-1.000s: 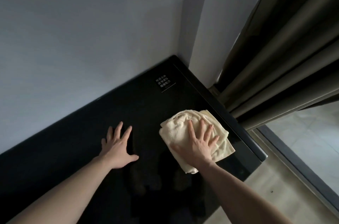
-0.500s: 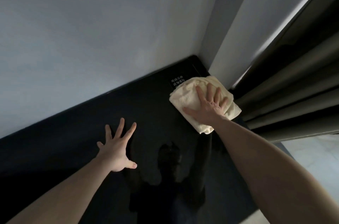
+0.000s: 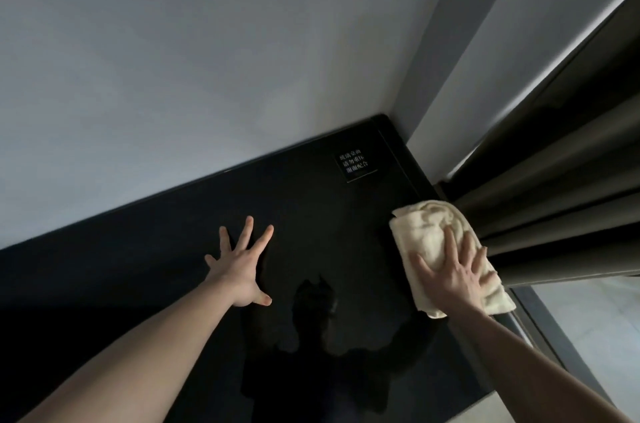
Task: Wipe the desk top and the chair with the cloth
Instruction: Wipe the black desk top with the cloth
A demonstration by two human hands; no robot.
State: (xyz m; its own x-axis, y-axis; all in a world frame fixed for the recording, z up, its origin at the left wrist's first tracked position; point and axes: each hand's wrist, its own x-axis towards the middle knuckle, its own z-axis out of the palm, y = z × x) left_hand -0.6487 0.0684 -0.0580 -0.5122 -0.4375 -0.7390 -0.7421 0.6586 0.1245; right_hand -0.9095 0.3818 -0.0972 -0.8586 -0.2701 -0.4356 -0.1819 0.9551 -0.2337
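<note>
A glossy black desk top [image 3: 311, 232] runs along the wall into the corner. A folded cream cloth [image 3: 427, 235] lies at the desk's right edge, beside the curtain. My right hand [image 3: 453, 275] presses flat on the cloth's near half, fingers spread. My left hand [image 3: 242, 266] rests palm down on the bare desk to the left, fingers spread, holding nothing. No chair is in view.
A small label with white print [image 3: 355, 163] sits on the desk near the far right corner. A pale wall [image 3: 207, 59] backs the desk. Dark curtain folds [image 3: 554, 201] hang just right of the desk edge. Pale floor [image 3: 595, 325] shows at lower right.
My right hand has slid the cloth from the far corner by the label back toward me along the right edge. The left hand has stayed planted on the desk.
</note>
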